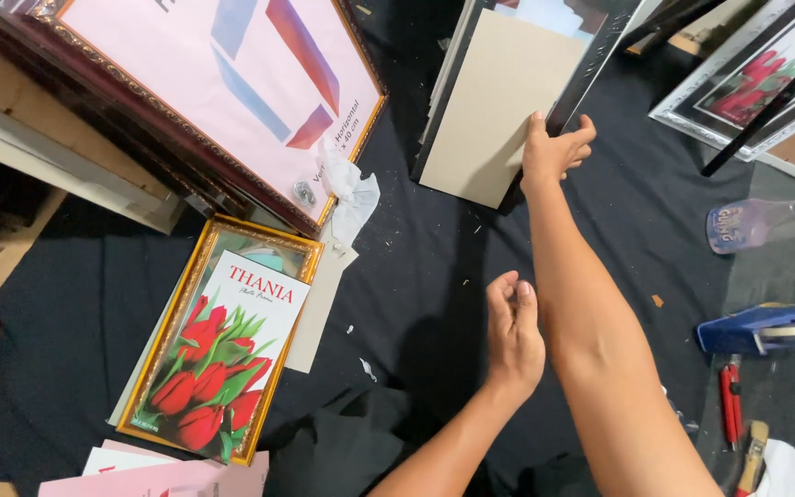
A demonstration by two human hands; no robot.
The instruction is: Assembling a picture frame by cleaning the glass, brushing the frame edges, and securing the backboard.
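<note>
1. Overhead, the right hand (554,147) reaches far forward and grips the right edge of a beige backing board (499,106), its fingers (581,138) clamped over that edge near the board's lower corner.
2. The backing board stands tilted against a dark picture frame (600,46) at the far side of the bench (416,267), which is covered in black cloth.
3. The left hand (512,336) hovers over bare cloth nearer the person, fingers loosely curled together, holding nothing that can be seen.
4. Between the two hands and to the left of the left hand lies an open stretch of cloth with only small scraps on it.
5. At the left, a gold-framed tulip print (218,340) lies flat, its top edge just beside a large maroon frame (223,101) and a crumpled white tissue (351,193).
6. At the right edge sit a spray bottle (752,221), a blue tape dispenser (766,329), a red-handled tool (731,400) and a silver-framed tulip print (756,78), all well apart from the hands.
</note>
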